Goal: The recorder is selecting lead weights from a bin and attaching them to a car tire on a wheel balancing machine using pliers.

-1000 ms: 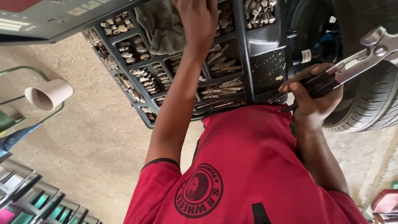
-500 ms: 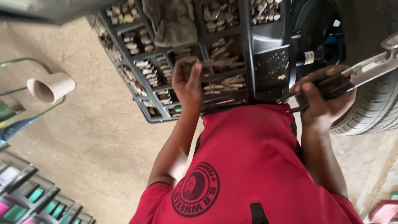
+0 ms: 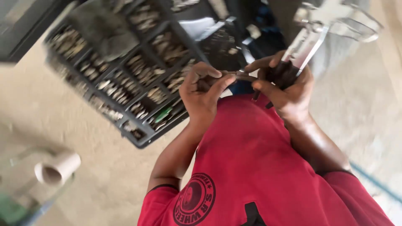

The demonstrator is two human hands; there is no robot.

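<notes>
A small dark strip-like piece (image 3: 239, 75) sat pinched between the two hands, in front of the chest of the red shirt (image 3: 255, 159). The left hand (image 3: 204, 92) was closed narrowly on one end of it, thumb and forefinger pressed together, probably to steady it. The right hand (image 3: 284, 86) was wrapped round the dark grips of a metal plier-like tool (image 3: 322, 29), whose pale jaws pointed up and away, while its fingertips met the piece's other end; holding both at once seemed to keep the tool ready. The blur hid what the piece was. Just beyond the hands lay a dark compartmented tray (image 3: 138, 140), each cell holding small metal pieces, with a grey rag (image 3: 102, 29) bunched across its far cells. On the sandy floor (image 3: 96, 175) nearby lay a cardboard roll (image 3: 57, 168).
</notes>
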